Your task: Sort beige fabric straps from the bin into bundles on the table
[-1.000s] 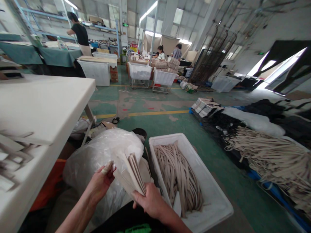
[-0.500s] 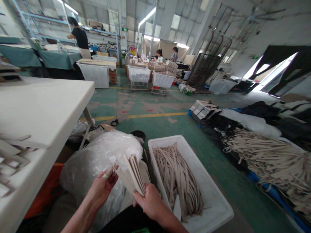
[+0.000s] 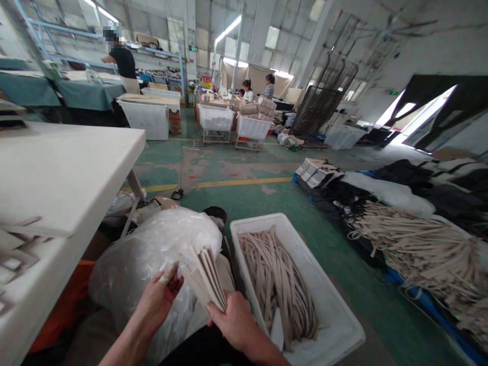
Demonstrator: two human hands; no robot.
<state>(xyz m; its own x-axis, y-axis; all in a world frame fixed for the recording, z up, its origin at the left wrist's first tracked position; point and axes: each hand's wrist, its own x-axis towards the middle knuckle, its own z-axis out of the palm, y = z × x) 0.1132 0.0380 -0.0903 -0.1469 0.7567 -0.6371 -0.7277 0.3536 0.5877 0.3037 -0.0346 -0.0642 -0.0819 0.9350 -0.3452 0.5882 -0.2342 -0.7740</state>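
Note:
My right hand is closed around the lower ends of several flat beige strips, which fan out upward. To their left is my left hand, its fingers loosely curled and apart from the strips. A pale wrap covers its thumb, and I see nothing held in it. Behind both hands bulges a large clear plastic bag with whitish contents. Right of my right hand stands a white plastic bin filled with long beige straps.
A white table with cut pieces on it is at my left. More straps lie heaped on a blue pallet at the right. White carts and people at worktables are farther back.
The view has shifted slightly. My left hand has moved a little down and left. My right hand keeps its grip on the strips.

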